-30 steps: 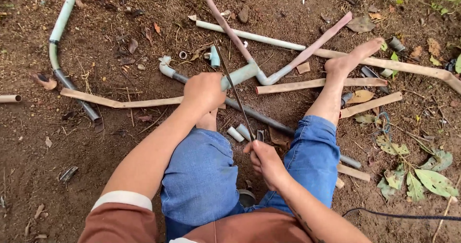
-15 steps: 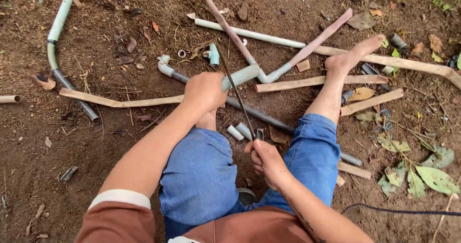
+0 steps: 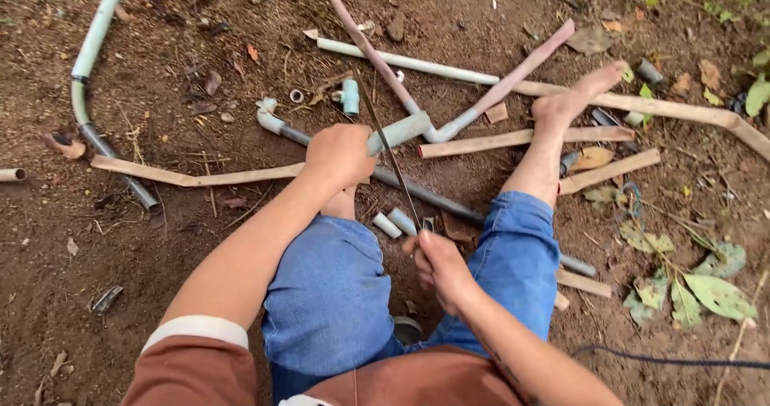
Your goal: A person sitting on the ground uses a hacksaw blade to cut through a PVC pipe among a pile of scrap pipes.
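Note:
I sit on bare soil in blue jeans, legs forward. My left hand (image 3: 341,153) is closed over a pale green plastic pipe fitting (image 3: 399,131) that joins a long pinkish pipe (image 3: 361,41) and a grey branch pipe (image 3: 461,121). My right hand (image 3: 437,265) grips the near end of a thin dark hacksaw blade (image 3: 385,145). The blade runs away from me and crosses the pale green fitting just right of my left hand. Two short cut pipe pieces (image 3: 395,223) lie on the ground between my knees.
A dark metal pipe (image 3: 437,197) runs under my legs. A curved green pipe (image 3: 88,61) lies far left. Wooden sticks (image 3: 192,177) and slats (image 3: 609,169) cross the soil. My bare right foot (image 3: 573,97) rests on a stick. Green leaves (image 3: 706,290) and a black cable (image 3: 682,362) lie right.
The blade's far end and my right hand have shifted slightly along the blade's line over the fitting. My left hand stays on the fitting.

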